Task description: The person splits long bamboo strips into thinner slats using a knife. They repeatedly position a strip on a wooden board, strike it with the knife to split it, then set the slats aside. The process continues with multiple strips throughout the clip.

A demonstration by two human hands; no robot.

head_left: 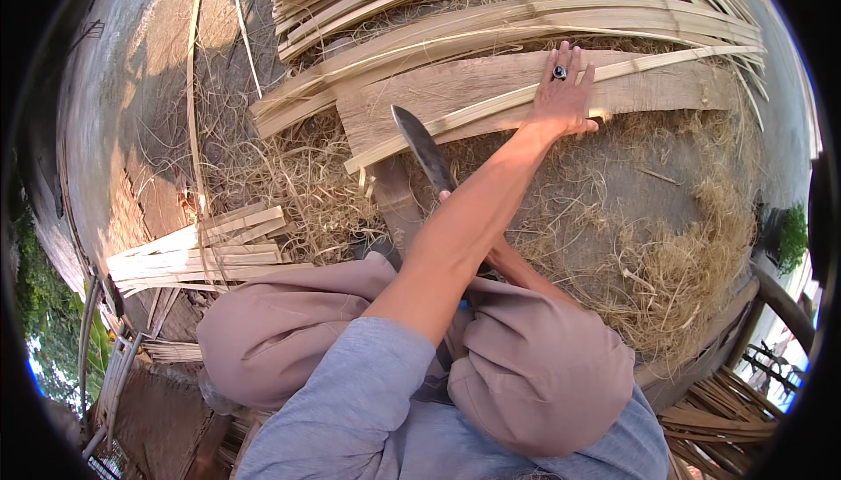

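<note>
My left arm reaches across to the right, and my left hand point(565, 93) lies palm down with its fingers stretched out. A dark ring is on one finger. Under this hand a long, pale bamboo strip point(473, 115) runs slantwise over a wide wooden board point(385, 103). My right hand point(498, 254) passes beneath the left forearm, which hides most of it; one fingertip shows at the knife's base. It grips a broad, dark-bladed knife point(422, 147), its tip pointing up and left beside the strip's near end. The handle is mostly hidden.
Long split bamboo strips point(508, 20) are piled beyond the board. Shorter split pieces point(206, 248) lie stacked at the left. Curly shavings point(692, 270) cover much of the ground at right. More strips point(723, 427) are at the lower right, near a wooden pole point(782, 307).
</note>
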